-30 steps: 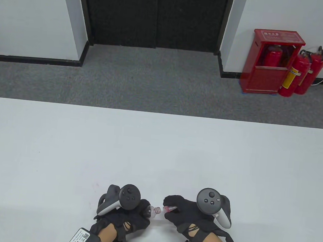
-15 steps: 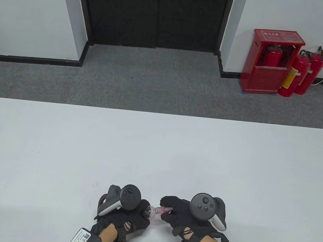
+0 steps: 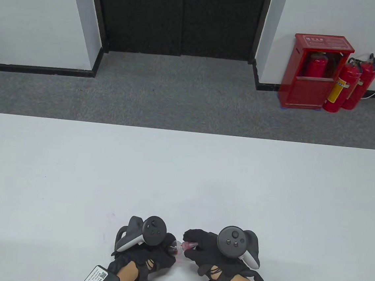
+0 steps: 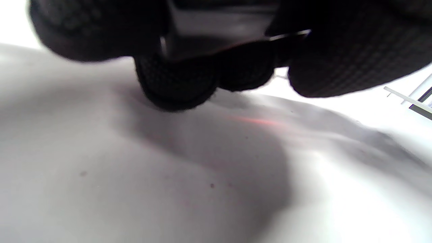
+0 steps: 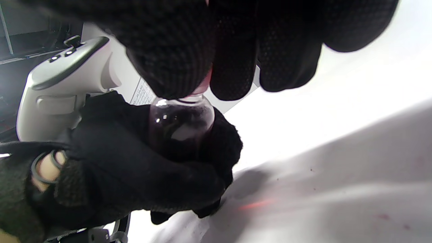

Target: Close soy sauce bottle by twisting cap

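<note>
Now, step: the cap (image 3: 189,245) is on the neck, and I think twisting is just starting.
Bottle (image 5: 180,130): low over the worktop (image 3: 183,180), near its front edge.
Left hand (image 3: 145,254): fingers wrapped around the bottle.
Right hand (image 3: 211,253): fingers (image 5: 168,50) pinched together on the cap.
Next move: hold the bottle firm, turn the cap until tight.

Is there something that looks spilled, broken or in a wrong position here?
Only small reddish specks on the white table near the hands. The soy sauce bottle is tipped sideways in the left hand while the right hand holds the red cap at its neck.
</note>
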### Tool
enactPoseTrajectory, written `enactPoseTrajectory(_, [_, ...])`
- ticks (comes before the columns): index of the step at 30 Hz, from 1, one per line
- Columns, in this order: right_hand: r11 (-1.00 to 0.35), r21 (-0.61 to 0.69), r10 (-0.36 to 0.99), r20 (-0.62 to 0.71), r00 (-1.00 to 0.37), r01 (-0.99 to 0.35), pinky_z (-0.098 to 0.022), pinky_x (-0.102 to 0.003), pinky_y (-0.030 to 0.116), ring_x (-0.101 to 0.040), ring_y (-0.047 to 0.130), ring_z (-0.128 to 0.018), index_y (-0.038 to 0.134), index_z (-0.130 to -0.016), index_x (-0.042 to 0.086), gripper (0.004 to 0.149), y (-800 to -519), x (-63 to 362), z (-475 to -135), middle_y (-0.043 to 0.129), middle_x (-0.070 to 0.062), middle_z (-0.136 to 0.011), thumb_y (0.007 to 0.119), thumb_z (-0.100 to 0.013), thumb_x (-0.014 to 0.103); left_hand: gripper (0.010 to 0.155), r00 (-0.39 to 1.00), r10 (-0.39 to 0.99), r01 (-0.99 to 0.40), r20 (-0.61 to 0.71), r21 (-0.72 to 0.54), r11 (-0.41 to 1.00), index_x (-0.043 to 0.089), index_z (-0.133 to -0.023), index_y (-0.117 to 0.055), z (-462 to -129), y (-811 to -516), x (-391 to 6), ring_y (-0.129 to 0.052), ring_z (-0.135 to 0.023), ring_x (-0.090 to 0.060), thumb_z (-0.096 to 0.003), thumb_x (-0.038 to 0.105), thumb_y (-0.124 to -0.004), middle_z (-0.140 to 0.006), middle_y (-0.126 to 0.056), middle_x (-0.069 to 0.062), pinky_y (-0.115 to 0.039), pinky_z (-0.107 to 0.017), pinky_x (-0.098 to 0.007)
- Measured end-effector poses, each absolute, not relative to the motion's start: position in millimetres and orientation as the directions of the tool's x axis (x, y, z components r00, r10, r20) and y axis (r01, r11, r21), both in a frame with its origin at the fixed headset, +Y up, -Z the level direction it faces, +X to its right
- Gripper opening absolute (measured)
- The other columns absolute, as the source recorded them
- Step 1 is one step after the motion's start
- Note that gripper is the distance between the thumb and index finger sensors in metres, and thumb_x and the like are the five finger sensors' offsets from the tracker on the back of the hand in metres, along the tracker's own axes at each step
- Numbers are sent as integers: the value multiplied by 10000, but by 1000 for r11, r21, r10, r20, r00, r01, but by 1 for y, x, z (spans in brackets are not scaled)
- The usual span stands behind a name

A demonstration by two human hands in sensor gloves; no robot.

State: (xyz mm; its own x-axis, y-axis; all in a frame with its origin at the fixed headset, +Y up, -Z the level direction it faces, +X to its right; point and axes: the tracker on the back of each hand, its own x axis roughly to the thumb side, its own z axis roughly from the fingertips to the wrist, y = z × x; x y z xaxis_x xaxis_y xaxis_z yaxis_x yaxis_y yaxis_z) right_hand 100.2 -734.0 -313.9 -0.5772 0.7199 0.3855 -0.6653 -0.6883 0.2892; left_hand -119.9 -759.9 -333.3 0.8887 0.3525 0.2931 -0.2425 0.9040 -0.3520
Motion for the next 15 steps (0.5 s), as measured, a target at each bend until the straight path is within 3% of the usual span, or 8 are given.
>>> enactPoseTrajectory(15, [-673, 289, 738, 327, -591, -681, -273, -551, 804, -348, 996, -325, 895, -758, 98, 557, -734, 106, -316, 1081, -118, -616, 898, -342, 468, 466, 881, 351, -237, 316, -345, 908, 488, -814, -826, -332, -760, -117, -1116, -602, -131, -391, 612, -977, -735, -979, 201, -935, -291, -341])
